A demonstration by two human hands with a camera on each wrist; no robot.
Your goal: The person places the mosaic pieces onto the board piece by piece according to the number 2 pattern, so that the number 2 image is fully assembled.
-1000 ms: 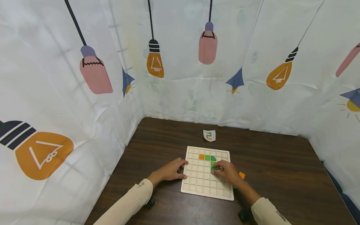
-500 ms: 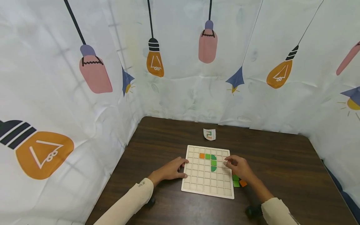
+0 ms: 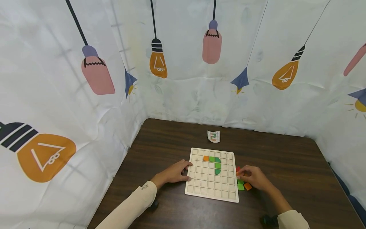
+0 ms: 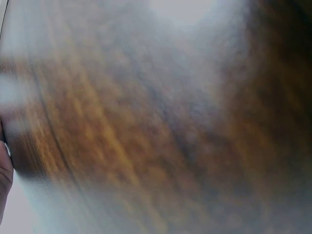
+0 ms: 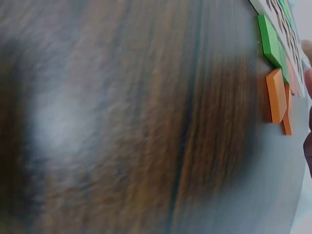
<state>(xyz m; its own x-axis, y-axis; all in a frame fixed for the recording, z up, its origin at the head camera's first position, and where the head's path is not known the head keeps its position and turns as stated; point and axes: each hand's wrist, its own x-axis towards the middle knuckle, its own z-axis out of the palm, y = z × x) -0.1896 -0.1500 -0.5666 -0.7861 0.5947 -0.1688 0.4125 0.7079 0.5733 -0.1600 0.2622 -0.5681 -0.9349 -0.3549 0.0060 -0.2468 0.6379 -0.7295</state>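
A pale gridded board [image 3: 200, 181] lies on the table. On it sit an orange square tile [image 3: 206, 158], a green square tile [image 3: 212, 159], a dark green rounded-corner tile [image 3: 218, 159], and below that another green square and another rounded tile [image 3: 218, 171]. My left hand [image 3: 175, 172] touches the board's left edge, thumb and fingers apart. Right of the board, my right hand [image 3: 254, 176] is over loose tiles, fingers bent and fingertips near them; no held tile shows. Loose green tiles [image 3: 240, 187] and an orange tile [image 3: 247, 186] lie there; the right wrist view shows orange tiles [image 5: 276, 97] too.
Beyond the board, a small printed paper card [image 3: 213, 136] with a coloured grid pattern lies on the dark wooden table [image 3: 166, 136]. White cloth [image 3: 183, 98] with printed lamps hangs behind the table and along its left side. The left wrist view is mostly blurred tabletop.
My right hand has moved off the rounded tile on the board, rightward and towards me, to the loose tiles. My left hand stays at the board's edge.
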